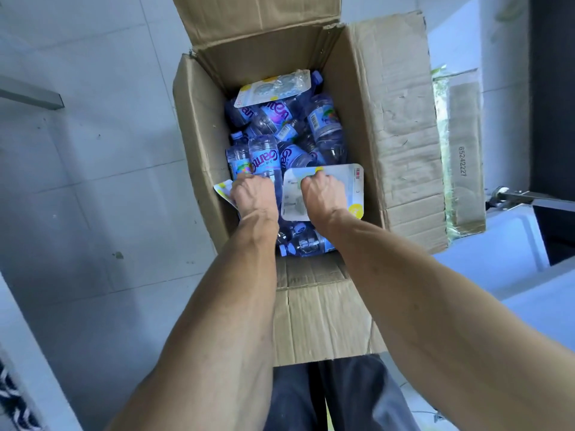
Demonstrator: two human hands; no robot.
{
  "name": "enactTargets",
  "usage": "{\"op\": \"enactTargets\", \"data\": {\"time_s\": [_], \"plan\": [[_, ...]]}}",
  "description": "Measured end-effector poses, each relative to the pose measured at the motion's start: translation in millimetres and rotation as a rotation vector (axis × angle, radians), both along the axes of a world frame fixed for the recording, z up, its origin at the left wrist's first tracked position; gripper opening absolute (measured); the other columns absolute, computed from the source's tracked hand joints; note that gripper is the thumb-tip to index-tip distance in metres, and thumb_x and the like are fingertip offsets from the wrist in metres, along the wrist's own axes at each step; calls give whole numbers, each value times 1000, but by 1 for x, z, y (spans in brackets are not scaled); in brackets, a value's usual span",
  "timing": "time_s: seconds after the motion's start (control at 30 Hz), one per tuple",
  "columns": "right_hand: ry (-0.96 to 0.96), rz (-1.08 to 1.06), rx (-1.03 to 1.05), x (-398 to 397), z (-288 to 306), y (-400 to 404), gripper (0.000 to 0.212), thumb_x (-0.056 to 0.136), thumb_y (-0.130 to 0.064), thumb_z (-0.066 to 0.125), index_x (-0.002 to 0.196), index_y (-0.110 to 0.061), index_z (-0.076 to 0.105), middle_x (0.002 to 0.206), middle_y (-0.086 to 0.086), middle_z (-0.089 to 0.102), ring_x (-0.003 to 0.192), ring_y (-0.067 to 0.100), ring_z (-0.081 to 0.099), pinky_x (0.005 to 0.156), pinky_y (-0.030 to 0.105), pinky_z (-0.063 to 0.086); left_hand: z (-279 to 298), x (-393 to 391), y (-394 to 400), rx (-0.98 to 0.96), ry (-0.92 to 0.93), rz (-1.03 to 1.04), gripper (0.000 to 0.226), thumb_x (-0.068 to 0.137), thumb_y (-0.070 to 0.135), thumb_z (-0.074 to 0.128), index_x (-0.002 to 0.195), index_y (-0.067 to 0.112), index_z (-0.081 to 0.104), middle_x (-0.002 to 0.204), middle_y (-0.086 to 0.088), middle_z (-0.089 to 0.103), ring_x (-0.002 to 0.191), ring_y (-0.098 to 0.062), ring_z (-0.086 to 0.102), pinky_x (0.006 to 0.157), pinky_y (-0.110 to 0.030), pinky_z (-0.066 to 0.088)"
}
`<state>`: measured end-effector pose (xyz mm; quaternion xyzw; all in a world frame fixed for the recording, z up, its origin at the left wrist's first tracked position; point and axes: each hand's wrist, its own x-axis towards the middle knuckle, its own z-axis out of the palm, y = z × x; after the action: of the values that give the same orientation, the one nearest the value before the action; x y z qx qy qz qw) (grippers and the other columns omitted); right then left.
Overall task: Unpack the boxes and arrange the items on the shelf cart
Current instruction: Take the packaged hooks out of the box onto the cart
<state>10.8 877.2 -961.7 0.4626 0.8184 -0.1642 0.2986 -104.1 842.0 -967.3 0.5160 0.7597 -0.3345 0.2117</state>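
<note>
An open cardboard box (367,126) stands on the floor below me, filled with several small water bottles (264,160) with blue and purple labels. My right hand (323,194) grips a flat white blister pack (339,188) with a yellow corner, lying over the bottles at the near right of the box. My left hand (252,194) reaches in at the near left, fingers curled round a second blister pack (223,189) whose yellow-and-white edge shows against the box wall. A third blister pack (273,88) lies on the bottles at the far end.
The box flaps are folded outward on all sides. Pale tiled floor (93,150) lies to the left. Another cardboard piece (463,157) wrapped in plastic and a metal fitting (510,195) are at the right. My dark trousers (326,396) show below the near flap.
</note>
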Motion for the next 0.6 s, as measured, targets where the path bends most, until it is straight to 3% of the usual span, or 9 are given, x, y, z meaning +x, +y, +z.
{"op": "enactTargets", "data": {"time_s": [0.13,0.23,0.4,0.5,0.6], "plan": [[20,51,38,1,19,6,34,90,5,50,123,1,49,110,12,65,99,28,66,64,32,40,26,-6,5,-83,-2,-12,34,89,-6,44,111,9,66,109,-11,62,98,-24,61,50,-26,30],[49,-27,82,-4,42,12,23,94,-4,49,117,-3,48,108,9,65,96,25,66,62,31,37,48,-8,12,-54,-8,30,35,90,-6,45,114,8,65,114,-14,62,103,-27,61,47,-28,31],[85,-420,153,2,81,24,22,101,-20,47,116,-6,53,109,9,67,102,26,66,68,30,43,90,-11,26,61,-78,200,32,93,-4,48,118,7,65,119,-12,64,113,-27,60,68,-32,41],[74,-513,150,11,99,27,25,102,-22,45,118,-5,54,114,9,66,106,27,65,78,31,50,111,-8,25,110,-103,303,29,92,0,54,116,8,67,119,-12,64,111,-27,62,72,-31,46],[79,-555,139,19,116,29,22,101,-21,46,115,-8,56,111,9,67,103,26,66,78,31,50,131,0,23,156,-125,346,25,89,5,60,111,11,68,116,-10,66,109,-27,63,75,-32,50]]}}
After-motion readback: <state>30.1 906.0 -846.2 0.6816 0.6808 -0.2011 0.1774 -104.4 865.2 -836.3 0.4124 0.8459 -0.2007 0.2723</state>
